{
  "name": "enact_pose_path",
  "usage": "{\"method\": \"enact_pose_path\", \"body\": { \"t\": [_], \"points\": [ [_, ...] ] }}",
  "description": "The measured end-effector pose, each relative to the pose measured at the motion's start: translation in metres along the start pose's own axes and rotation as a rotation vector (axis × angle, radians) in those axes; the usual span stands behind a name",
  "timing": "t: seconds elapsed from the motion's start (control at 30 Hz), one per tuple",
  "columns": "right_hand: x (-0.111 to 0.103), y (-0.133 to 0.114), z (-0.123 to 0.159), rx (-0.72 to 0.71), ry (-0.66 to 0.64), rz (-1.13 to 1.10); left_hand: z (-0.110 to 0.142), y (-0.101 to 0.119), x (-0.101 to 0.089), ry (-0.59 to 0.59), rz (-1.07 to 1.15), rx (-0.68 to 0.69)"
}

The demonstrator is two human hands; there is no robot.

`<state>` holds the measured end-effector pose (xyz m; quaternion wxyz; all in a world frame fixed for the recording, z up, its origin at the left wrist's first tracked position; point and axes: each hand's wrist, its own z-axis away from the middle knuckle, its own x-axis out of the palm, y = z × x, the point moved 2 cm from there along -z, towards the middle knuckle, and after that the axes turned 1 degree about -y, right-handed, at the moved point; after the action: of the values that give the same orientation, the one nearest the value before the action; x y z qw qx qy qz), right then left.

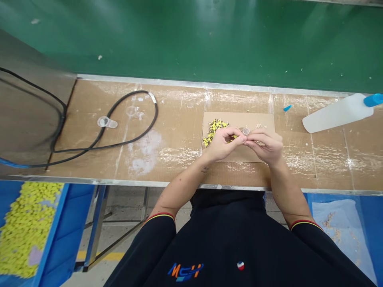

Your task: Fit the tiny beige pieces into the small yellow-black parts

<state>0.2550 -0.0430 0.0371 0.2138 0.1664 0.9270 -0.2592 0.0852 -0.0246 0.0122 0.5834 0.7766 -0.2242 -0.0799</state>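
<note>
My left hand (226, 142) and my right hand (267, 145) meet over a flat sheet of cardboard (251, 156), thumbs and forefingers pinched together. What sits between their fingertips is too small to make out. Right at the fingertips shows a small round clear cup (245, 131); whether the fingers touch it I cannot tell. Beside my left hand lies a pile of small yellow and black parts (214, 129), partly covered by that hand. A few tiny pale pieces (258, 126) lie just beyond my right fingers.
A white bottle with a blue cap (338, 113) lies at the right, near a small blue tip (287, 108). A black cable (134, 139) loops at the left by a clear plastic cup (107, 122). Below the bench edge are a blue bin (67, 235) of yellow parts and another blue bin (366, 223).
</note>
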Motion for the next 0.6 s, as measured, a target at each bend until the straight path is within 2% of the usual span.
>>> {"method": "enact_pose_path", "body": {
  "t": [0.13, 0.23, 0.4, 0.6],
  "points": [
    [0.003, -0.003, 0.002, -0.070, 0.058, 0.116, -0.001, -0.003, 0.007, 0.037, 0.199, -0.124],
    [0.005, -0.005, 0.005, -0.073, 0.075, 0.195, 0.000, -0.002, 0.011, 0.071, 0.250, -0.167],
    [0.006, -0.004, 0.006, -0.016, 0.064, 0.213, 0.000, 0.001, 0.014, 0.052, 0.242, -0.163],
    [0.006, -0.004, 0.002, 0.007, 0.020, 0.117, 0.001, 0.000, 0.013, 0.105, 0.217, -0.140]
  ]
}}
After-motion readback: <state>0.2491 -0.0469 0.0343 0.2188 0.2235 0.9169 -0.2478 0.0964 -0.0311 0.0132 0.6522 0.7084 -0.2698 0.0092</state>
